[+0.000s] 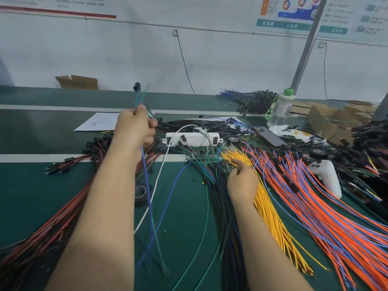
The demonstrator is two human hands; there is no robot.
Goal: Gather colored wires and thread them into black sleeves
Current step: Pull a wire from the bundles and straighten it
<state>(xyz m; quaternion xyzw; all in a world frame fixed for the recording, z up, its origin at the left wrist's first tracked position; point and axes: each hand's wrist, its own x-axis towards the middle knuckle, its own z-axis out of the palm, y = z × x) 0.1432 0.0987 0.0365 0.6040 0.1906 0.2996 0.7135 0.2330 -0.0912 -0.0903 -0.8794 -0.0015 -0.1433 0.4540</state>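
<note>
My left hand (pixel 134 129) is raised above the green table and grips a blue wire (pixel 147 185) and a green wire (pixel 156 238). Their upper ends stick out above my fist, and a small black sleeve (pixel 136 86) sits on the tip. The lower ends hang down, blurred. My right hand (pixel 241 181) lies low on the bundle of yellow wires (pixel 270 211), fingers curled at the wire ends; whether it pinches one is unclear. Beside it lie green, blue and black wires (pixel 210 171).
Red-and-black wires (pixel 63 206) fan out at left, orange and purple wires (pixel 315 196) at right. A white power strip (pixel 193 138), a tape roll (pixel 140 191), a white controller (pixel 326 175), a phone (pixel 270 136), a bottle (pixel 281 110) and cardboard (pixel 336 120) crowd the table.
</note>
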